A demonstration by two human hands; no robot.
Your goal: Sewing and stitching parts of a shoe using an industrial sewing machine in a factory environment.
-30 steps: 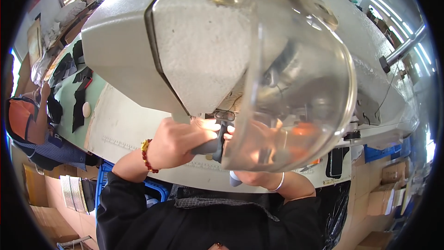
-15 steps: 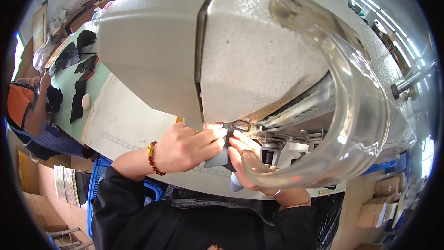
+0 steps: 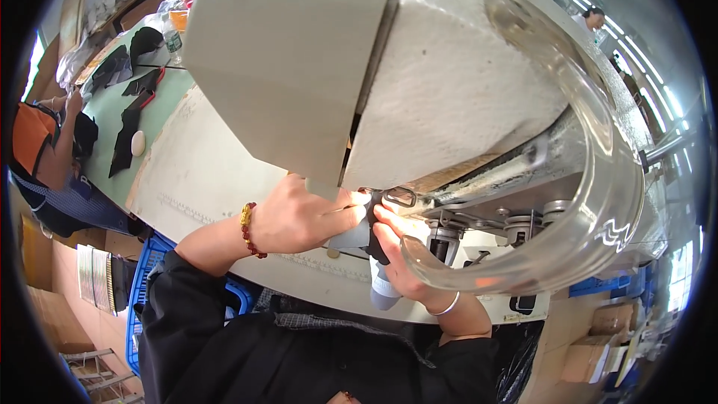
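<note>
Both hands are at the underside of a large off-white machine head (image 3: pixel 284 67), which looks like a sewing machine. My left hand (image 3: pixel 295 213), with a red-and-gold bead bracelet, pinches a small black strip (image 3: pixel 376 238) from the left. Opposite it, the fingers of my right hand (image 3: pixel 404 251) press on the same strip; a pale bangle circles that wrist. Just above the right fingertips is a dark oval ring (image 3: pixel 399 196); whether it is joined to the strip I cannot tell. A curved clear guard (image 3: pixel 606 202) passes in front of the right hand. The machine head hides the strip's upper end.
The pale table (image 3: pixel 187 172) carries ruler markings. On a green table (image 3: pixel 161 108) lie black cut pieces (image 3: pixel 127 135) and a white oval object (image 3: pixel 137 144). At far left a person in an orange-and-black top (image 3: pixel 34 142) works. A blue basket (image 3: pixel 146 277) stands below.
The view has shifted, so the machine head appears further right and a bottle shows on the green table. Both hands keep hold of the black strip in nearly the same place.
</note>
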